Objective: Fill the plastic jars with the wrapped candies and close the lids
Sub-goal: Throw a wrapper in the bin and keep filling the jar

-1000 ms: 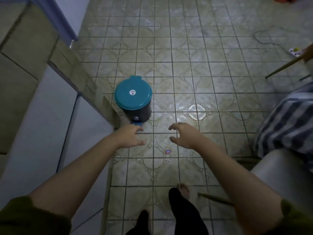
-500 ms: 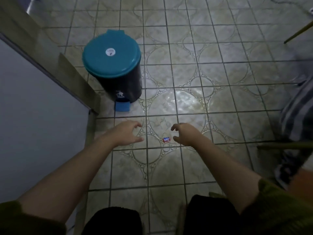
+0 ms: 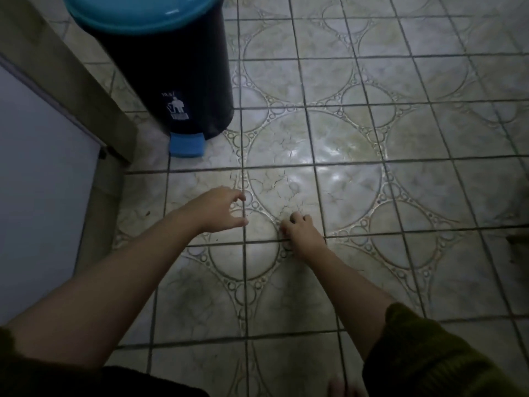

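Crouched low over the patterned tile floor (image 3: 400,173), the person has the right hand (image 3: 302,234) pressed down on a tile, fingers curled tight under the knuckles. Only a reddish speck (image 3: 282,231) shows at its thumb side, so I cannot tell whether a wrapped candy is pinched there. The left hand (image 3: 219,210) hovers just beside it, fingers loosely hooked, holding nothing. A teal-lidded pedal bin (image 3: 171,81) stands beyond.

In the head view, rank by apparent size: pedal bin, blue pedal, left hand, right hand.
1. pedal bin, largest though cropped.
2. left hand and right hand look alike; not ranked.
3. blue pedal, smallest, but farther from the camera.
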